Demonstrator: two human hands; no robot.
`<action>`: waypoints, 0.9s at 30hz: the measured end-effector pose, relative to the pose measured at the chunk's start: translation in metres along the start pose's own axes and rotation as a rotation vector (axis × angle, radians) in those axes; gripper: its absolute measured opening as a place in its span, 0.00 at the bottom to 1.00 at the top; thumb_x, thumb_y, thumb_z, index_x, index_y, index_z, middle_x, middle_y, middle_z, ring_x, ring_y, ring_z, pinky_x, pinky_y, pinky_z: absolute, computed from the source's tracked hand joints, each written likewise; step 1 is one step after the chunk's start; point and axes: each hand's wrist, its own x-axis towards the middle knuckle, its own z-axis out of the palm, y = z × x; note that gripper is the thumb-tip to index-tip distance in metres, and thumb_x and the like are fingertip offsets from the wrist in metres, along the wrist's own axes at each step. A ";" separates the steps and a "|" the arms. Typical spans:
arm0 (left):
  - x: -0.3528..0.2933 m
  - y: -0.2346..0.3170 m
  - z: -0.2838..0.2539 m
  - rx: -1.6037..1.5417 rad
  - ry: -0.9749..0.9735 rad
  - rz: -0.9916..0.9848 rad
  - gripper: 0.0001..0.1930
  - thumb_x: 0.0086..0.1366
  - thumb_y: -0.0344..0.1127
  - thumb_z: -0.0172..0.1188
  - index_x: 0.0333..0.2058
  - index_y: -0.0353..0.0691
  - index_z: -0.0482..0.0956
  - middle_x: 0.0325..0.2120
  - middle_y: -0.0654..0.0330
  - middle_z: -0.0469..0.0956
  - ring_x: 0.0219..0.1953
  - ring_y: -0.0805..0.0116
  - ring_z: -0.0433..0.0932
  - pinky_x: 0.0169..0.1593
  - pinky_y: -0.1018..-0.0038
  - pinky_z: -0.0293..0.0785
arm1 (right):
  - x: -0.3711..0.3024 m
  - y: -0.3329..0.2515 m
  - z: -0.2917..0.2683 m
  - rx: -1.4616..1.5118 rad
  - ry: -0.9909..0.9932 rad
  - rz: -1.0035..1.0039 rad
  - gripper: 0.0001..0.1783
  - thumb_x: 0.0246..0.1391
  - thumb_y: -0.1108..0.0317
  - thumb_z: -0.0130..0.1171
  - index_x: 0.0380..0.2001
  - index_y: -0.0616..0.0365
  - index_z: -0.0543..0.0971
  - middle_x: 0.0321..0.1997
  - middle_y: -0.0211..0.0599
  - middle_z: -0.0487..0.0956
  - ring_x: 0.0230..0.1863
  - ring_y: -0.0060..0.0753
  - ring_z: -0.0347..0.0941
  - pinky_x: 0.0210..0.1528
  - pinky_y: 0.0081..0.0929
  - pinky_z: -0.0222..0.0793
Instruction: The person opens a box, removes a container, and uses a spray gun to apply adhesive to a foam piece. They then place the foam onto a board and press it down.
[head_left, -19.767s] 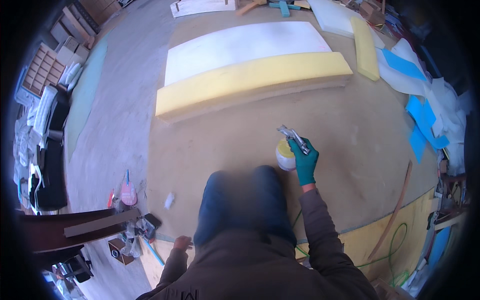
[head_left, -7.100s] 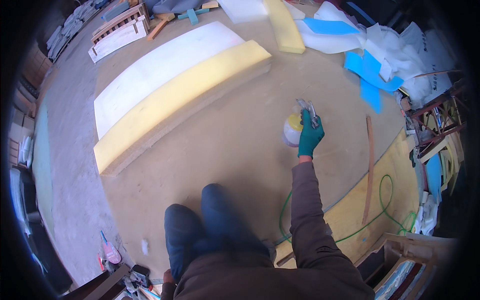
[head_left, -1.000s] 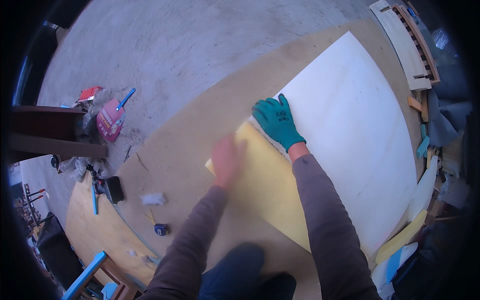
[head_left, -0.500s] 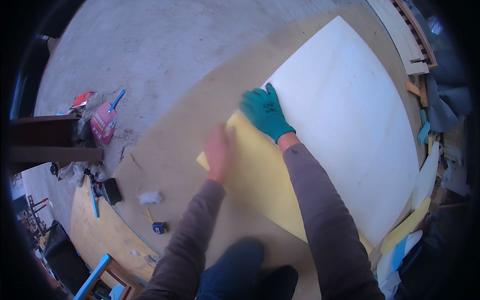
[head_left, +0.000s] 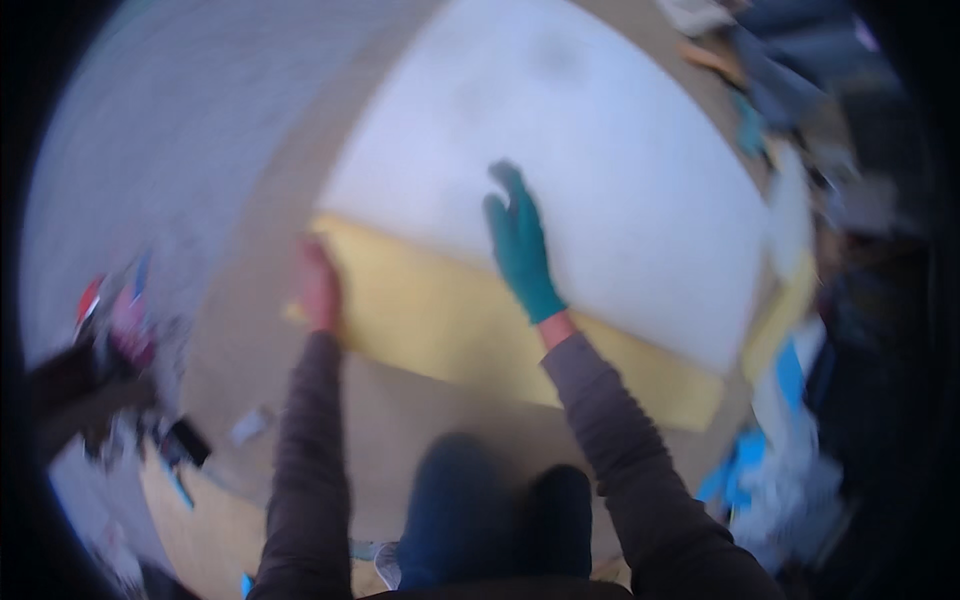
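Note:
A large white foam sheet (head_left: 610, 170) lies on the brown board in front of me. Along its near edge runs a long yellow foam strip (head_left: 430, 300), though the blur hides whether it is a folded-over part of the sheet. My bare left hand (head_left: 320, 285) is at the strip's left end, by its edge; motion smears its fingers. My right hand (head_left: 522, 245), in a green glove, is over the white sheet just beyond the yellow strip. Its fingers are stretched out with the thumb side apart, and nothing shows in it. Whether it touches the sheet I cannot tell.
A brown board (head_left: 235, 300) lies under the foam on the grey floor (head_left: 180, 140). At the left are a blurred pink fan (head_left: 132, 325) and a dark block (head_left: 185, 442). Foam offcuts (head_left: 780, 310) and blue scraps (head_left: 738, 470) crowd the right side.
The view has swung, so the foam sits farther left and more square to me. My hands have spread apart: the left to the strip's end, the right back off the sheet's left edge.

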 end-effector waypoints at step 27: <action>-0.522 0.648 0.322 -0.159 -0.749 1.788 0.17 0.68 0.30 0.63 0.55 0.43 0.81 0.58 0.51 0.79 0.63 0.45 0.74 0.65 0.54 0.71 | -0.519 0.275 -0.523 0.212 1.554 0.770 0.43 0.69 0.60 0.64 0.76 0.64 0.54 0.76 0.47 0.61 0.75 0.39 0.59 0.75 0.35 0.56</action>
